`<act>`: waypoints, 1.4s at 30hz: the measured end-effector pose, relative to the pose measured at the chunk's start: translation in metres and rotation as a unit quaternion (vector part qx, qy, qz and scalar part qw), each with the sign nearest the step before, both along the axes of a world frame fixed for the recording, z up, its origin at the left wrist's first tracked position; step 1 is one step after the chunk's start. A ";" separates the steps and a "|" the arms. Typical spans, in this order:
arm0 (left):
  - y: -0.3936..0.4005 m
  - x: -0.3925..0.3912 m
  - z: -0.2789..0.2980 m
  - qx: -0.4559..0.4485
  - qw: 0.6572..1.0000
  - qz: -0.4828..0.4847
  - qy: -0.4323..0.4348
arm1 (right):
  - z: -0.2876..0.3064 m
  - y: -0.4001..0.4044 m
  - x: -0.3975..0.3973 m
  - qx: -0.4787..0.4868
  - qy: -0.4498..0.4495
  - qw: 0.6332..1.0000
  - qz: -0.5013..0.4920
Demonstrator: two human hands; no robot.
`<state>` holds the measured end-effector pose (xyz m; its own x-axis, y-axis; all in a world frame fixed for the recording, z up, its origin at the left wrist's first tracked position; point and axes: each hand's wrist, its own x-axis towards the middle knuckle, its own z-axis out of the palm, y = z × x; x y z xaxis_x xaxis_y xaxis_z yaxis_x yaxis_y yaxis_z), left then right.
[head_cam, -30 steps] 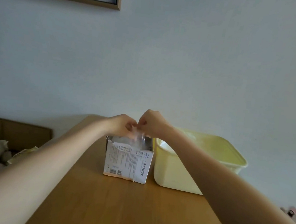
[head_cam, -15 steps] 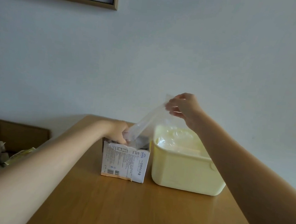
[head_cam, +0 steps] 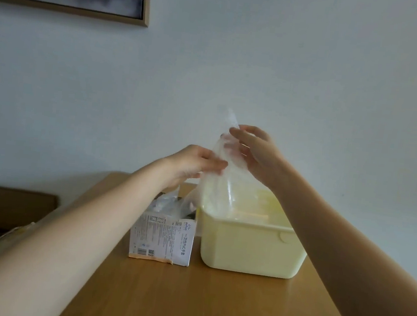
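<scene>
On the wooden table (head_cam: pixel 201 305) a torn-open glove box (head_cam: pixel 162 240) sits just beside a pale yellow tub (head_cam: pixel 249 248), whose far rim is veiled by the clear plastic glove (head_cam: pixel 225 185) hanging nearly upright above both, left hand (head_cam: pixel 194 164) pinching its side edge, right hand (head_cam: pixel 256 154) pinching near its top

Clear plastic glove (head_cam: pixel 221 184) upright (crinkled), above torn box (head_cam: pixel 162 240).

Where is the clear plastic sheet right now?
Head view, centre: the plastic sheet hangs pinched between the left hand and right hand, above the carton and yellow tub.
</scene>
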<state>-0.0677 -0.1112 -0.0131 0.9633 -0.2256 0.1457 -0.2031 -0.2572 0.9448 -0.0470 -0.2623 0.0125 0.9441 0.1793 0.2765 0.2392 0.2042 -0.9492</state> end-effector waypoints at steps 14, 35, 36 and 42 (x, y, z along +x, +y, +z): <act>-0.025 0.014 -0.016 -0.145 0.966 0.209 -0.039 | -0.032 -0.018 0.023 -0.209 -0.074 0.941 -0.257; -0.085 0.057 -0.052 0.642 0.761 -0.092 0.008 | -0.079 -0.097 0.032 -0.751 -0.023 0.609 -0.255; -0.083 0.058 -0.052 0.641 0.762 -0.093 0.022 | -0.077 -0.096 0.030 -0.767 -0.040 0.587 -0.255; -0.079 0.066 -0.060 0.660 0.739 -0.113 0.072 | -0.074 -0.070 0.028 -0.791 -0.159 0.577 -0.122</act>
